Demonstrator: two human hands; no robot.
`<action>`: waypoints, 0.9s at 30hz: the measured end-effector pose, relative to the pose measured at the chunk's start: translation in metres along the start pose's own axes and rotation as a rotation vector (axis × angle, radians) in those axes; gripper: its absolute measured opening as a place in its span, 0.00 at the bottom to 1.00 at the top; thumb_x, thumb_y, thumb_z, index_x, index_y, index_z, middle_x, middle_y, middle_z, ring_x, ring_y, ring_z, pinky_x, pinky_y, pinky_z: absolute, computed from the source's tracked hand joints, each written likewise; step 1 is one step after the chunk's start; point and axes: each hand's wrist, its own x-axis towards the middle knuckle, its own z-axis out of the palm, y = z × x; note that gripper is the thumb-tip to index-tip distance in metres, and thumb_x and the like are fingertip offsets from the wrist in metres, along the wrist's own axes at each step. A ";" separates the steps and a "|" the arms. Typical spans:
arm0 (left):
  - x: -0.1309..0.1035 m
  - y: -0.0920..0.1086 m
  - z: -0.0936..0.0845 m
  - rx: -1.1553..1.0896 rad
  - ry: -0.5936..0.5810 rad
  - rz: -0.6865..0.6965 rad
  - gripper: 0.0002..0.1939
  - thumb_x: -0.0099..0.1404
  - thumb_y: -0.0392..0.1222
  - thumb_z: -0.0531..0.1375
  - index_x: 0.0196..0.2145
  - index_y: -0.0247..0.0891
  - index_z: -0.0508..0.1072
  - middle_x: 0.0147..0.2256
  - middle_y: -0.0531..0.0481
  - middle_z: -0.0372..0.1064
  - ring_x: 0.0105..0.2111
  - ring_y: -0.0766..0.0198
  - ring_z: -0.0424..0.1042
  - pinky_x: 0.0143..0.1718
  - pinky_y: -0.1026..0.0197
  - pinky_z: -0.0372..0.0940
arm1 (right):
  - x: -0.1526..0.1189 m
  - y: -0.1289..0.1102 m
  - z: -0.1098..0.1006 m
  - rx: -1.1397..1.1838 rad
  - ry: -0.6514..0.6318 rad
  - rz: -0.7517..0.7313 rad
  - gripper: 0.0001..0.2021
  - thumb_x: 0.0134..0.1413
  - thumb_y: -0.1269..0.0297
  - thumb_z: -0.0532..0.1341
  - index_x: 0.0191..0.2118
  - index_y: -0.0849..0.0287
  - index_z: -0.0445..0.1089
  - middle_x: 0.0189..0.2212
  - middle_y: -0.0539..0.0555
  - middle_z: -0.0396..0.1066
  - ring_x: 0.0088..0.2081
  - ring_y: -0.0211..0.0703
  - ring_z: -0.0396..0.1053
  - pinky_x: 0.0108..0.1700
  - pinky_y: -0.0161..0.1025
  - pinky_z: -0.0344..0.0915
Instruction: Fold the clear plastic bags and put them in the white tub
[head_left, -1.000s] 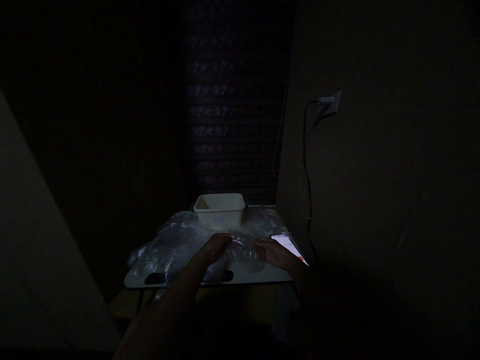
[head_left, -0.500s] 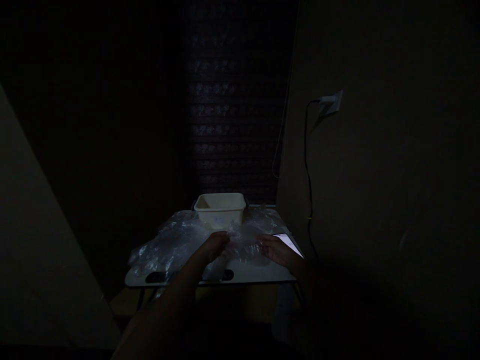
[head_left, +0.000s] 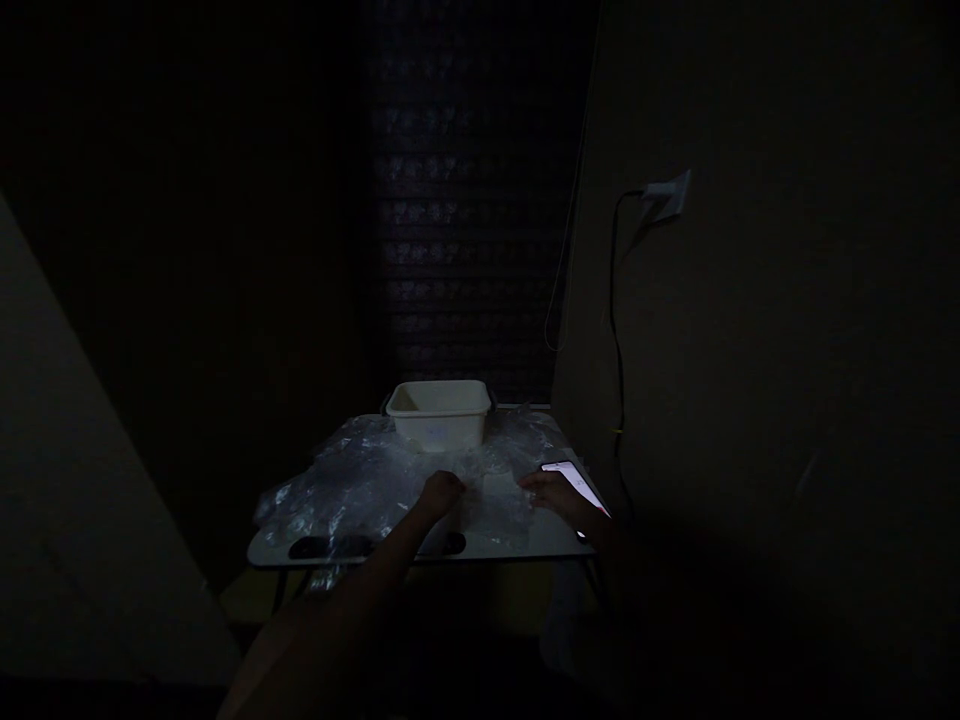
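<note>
Clear plastic film (head_left: 491, 505) spreads between my two hands over the white table (head_left: 536, 545). My left hand (head_left: 442, 492) is closed on the film's left edge, fingers wrapped round it. At the right edge, my right hand (head_left: 546, 488) has its fingertips pressed together on the film, as far as the dim light shows. More crumpled clear plastic (head_left: 337, 490) covers the table's left part. Behind my hands stands a white plastic tub (head_left: 439, 430) with a small label on its front.
A lit phone (head_left: 574, 482) lies at the table's right edge, partly behind my right hand. A black cable (head_left: 616, 350) hangs from a wall socket (head_left: 677, 195) on the right. Dark blinds (head_left: 435, 250) hang behind the table.
The film between my hands has come down lower and flatter toward the tabletop. My left hand has shifted slightly right. The view has tilted a little.
</note>
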 end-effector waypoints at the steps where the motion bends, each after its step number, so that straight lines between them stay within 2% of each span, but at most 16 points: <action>1: -0.001 0.000 0.003 0.062 0.022 0.021 0.11 0.48 0.31 0.47 0.26 0.30 0.68 0.30 0.42 0.66 0.38 0.58 0.61 0.39 0.58 0.52 | 0.000 -0.002 0.000 -0.112 0.049 -0.034 0.09 0.34 0.70 0.53 0.26 0.63 0.67 0.27 0.54 0.67 0.29 0.39 0.63 0.32 0.38 0.58; 4: -0.008 -0.001 0.014 0.161 0.041 0.084 0.16 0.49 0.30 0.46 0.37 0.26 0.64 0.41 0.37 0.59 0.43 0.58 0.56 0.44 0.59 0.47 | -0.001 -0.008 0.003 -0.473 0.204 -0.120 0.12 0.37 0.72 0.48 0.28 0.62 0.67 0.29 0.55 0.67 0.33 0.41 0.63 0.37 0.38 0.57; 6: -0.014 -0.003 0.023 0.275 -0.017 0.201 0.20 0.50 0.31 0.46 0.43 0.27 0.58 0.46 0.39 0.53 0.47 0.60 0.50 0.46 0.61 0.44 | -0.003 -0.008 0.009 -0.651 0.259 -0.156 0.14 0.39 0.73 0.46 0.32 0.62 0.66 0.33 0.55 0.66 0.36 0.40 0.62 0.39 0.37 0.56; 8: -0.019 -0.006 0.031 0.515 -0.103 0.362 0.23 0.51 0.33 0.46 0.47 0.27 0.53 0.49 0.40 0.48 0.49 0.59 0.44 0.47 0.59 0.43 | -0.006 -0.005 0.017 -0.780 0.250 -0.181 0.16 0.40 0.72 0.45 0.37 0.61 0.63 0.36 0.55 0.65 0.38 0.39 0.61 0.40 0.36 0.56; 10: -0.022 -0.010 0.038 0.726 -0.125 0.413 0.23 0.54 0.35 0.43 0.48 0.26 0.49 0.49 0.38 0.45 0.49 0.57 0.43 0.46 0.55 0.43 | -0.010 -0.002 0.027 -0.890 0.178 -0.233 0.18 0.43 0.70 0.44 0.42 0.62 0.60 0.40 0.55 0.62 0.41 0.39 0.59 0.41 0.35 0.55; 14: -0.026 -0.019 0.044 0.908 -0.110 0.361 0.24 0.57 0.41 0.38 0.49 0.24 0.45 0.50 0.36 0.42 0.50 0.56 0.41 0.46 0.52 0.43 | -0.018 0.005 0.045 -1.091 -0.031 -0.348 0.20 0.47 0.65 0.41 0.47 0.66 0.52 0.46 0.58 0.54 0.47 0.39 0.51 0.46 0.36 0.49; 17: -0.027 -0.024 0.045 0.955 -0.107 0.356 0.26 0.57 0.45 0.35 0.49 0.24 0.46 0.51 0.37 0.40 0.50 0.55 0.38 0.46 0.49 0.40 | -0.024 0.009 0.050 -1.237 -0.104 -0.379 0.23 0.49 0.60 0.38 0.48 0.68 0.50 0.48 0.60 0.49 0.50 0.43 0.44 0.49 0.43 0.41; 22: -0.029 -0.029 0.046 0.979 -0.081 0.358 0.27 0.57 0.47 0.32 0.50 0.26 0.45 0.51 0.38 0.39 0.51 0.55 0.36 0.44 0.45 0.38 | -0.030 0.012 0.044 -1.348 -0.109 -0.317 0.28 0.48 0.53 0.33 0.49 0.68 0.47 0.50 0.61 0.46 0.51 0.46 0.40 0.49 0.49 0.34; 25: -0.029 -0.029 0.047 0.978 -0.079 0.342 0.28 0.57 0.48 0.32 0.50 0.26 0.45 0.51 0.38 0.38 0.51 0.55 0.36 0.44 0.44 0.38 | -0.029 0.006 0.042 -1.376 -0.064 -0.262 0.29 0.48 0.53 0.32 0.49 0.69 0.49 0.49 0.62 0.47 0.51 0.47 0.39 0.48 0.50 0.32; 27: -0.030 -0.029 0.049 0.976 -0.071 0.335 0.28 0.57 0.48 0.32 0.50 0.27 0.45 0.51 0.39 0.38 0.51 0.55 0.36 0.44 0.44 0.37 | -0.027 0.001 0.044 -1.373 -0.055 -0.287 0.28 0.48 0.54 0.32 0.49 0.68 0.48 0.50 0.61 0.46 0.51 0.46 0.39 0.48 0.50 0.32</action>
